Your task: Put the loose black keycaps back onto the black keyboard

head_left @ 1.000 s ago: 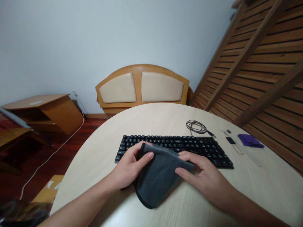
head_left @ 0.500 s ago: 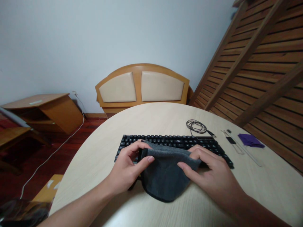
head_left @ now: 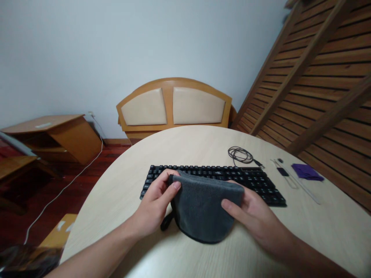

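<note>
Both hands hold up a folded grey cloth (head_left: 204, 210) with black edging and a rounded lower end, in front of a black keyboard (head_left: 268, 188). My left hand (head_left: 158, 202) pinches its upper left corner between thumb and fingers. On the right side, my right hand (head_left: 256, 216) has its thumb on the near face and its fingers behind, mostly hidden. A black loop (head_left: 167, 221) hangs from the cloth's left edge, below my left hand. The cloth covers the lower middle of the keyboard.
Behind the keyboard lies a coiled black cable (head_left: 240, 155). To the right on the round table (head_left: 185, 144) are a purple cloth (head_left: 307, 172), a wire tool with a black handle (head_left: 281, 172) and a thin pale rod (head_left: 307, 191). A wooden chair (head_left: 170, 104) stands beyond.
My right fingers have gone from the cloth's top edge to behind it. Its right side now lies flatter and squarer. My left hand has shifted slightly, and the black loop shows more.
</note>
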